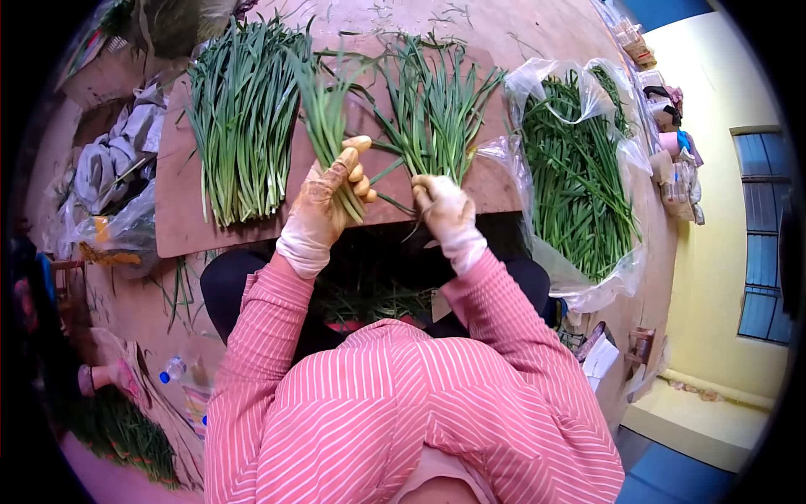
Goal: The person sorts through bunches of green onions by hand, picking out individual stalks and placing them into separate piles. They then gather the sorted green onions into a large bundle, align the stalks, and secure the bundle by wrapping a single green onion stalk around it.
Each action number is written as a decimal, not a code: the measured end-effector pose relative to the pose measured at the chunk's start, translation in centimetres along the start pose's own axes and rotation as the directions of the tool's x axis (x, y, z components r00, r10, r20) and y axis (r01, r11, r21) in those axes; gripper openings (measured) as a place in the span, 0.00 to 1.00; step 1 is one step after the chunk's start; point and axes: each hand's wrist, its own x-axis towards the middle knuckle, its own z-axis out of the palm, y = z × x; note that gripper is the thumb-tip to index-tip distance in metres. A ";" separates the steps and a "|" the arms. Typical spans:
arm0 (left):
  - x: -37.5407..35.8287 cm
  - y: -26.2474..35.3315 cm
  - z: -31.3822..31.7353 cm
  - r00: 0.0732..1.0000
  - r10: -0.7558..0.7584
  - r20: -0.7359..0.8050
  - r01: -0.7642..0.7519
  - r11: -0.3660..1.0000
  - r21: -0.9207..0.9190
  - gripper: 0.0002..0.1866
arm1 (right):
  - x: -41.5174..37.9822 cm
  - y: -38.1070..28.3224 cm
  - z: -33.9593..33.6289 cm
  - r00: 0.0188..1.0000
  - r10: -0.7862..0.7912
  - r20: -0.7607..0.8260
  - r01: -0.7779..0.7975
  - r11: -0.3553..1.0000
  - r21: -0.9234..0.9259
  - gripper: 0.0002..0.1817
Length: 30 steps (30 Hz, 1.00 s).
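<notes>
My left hand (329, 195), in a stained white glove, grips a small bunch of green stalks (326, 113) over the front of the brown board (180, 206). Its fingertips point right. My right hand (443, 206), gloved too, is closed at the lower ends of a looser pile of stalks (432, 118); what lies between its fingers is too small to tell. Left of my left hand, a large, neatly aligned pile of stalks (243, 126) rests on the board with its pale ends toward me.
Right of the board lies an open clear plastic bag (625, 273) full of green leaves (575, 185). Grey cloth (117, 160) and plastic are heaped at the left. A bottle (174, 368) lies at lower left, near another person's arm (101, 376) and more greens (126, 433).
</notes>
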 end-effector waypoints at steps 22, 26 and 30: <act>0.7 -1.8 -1.4 0.981 -0.122 -0.154 0.122 0.992 -0.013 0.18 | 1.9 -3.0 -5.4 0.781 0.318 0.538 -0.624 0.390 0.677 0.10; 0.4 -2.2 -1.0 0.962 -0.175 -0.211 0.190 0.980 0.054 0.18 | 0.3 -4.8 -5.0 0.773 0.381 0.507 -0.632 0.399 0.665 0.12; 0.8 -3.1 -1.7 0.954 -0.237 -0.185 0.272 0.942 0.195 0.18 | -1.6 -6.0 -2.1 0.918 0.208 0.336 -0.391 0.612 0.688 0.13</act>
